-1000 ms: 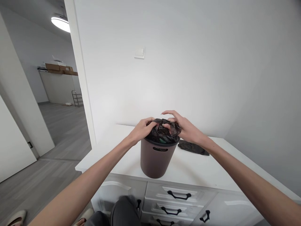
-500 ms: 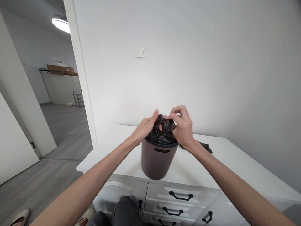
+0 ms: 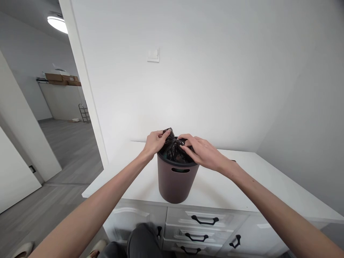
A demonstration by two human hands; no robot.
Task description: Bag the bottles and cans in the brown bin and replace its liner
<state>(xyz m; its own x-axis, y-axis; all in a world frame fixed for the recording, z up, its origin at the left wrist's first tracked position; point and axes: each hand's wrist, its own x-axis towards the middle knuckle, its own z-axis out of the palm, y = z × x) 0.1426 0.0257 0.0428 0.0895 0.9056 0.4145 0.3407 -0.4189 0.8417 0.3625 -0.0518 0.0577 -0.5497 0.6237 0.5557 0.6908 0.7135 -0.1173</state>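
A brown trash bin with a dark rim and an oval handle slot stands upright on the white cabinet top. Inside it sits a crumpled black plastic bag, its gathered neck rising at the mouth. My left hand pinches a bunch of the bag above the bin's left rim. On the right side of the opening, my right hand has thumb and fingers curved around the twisted part of the bag. The bag's contents are mostly hidden.
The white cabinet top extends to the right, with a small dark item mostly hidden behind my right forearm. Black-handled drawers are below. A light switch is on the wall, and a doorway opens at the left.
My hands have moved apart, the left one pulling a tuft of bag toward the left. My right hand has turned lower and flatter over the bin. The view has shifted slightly.
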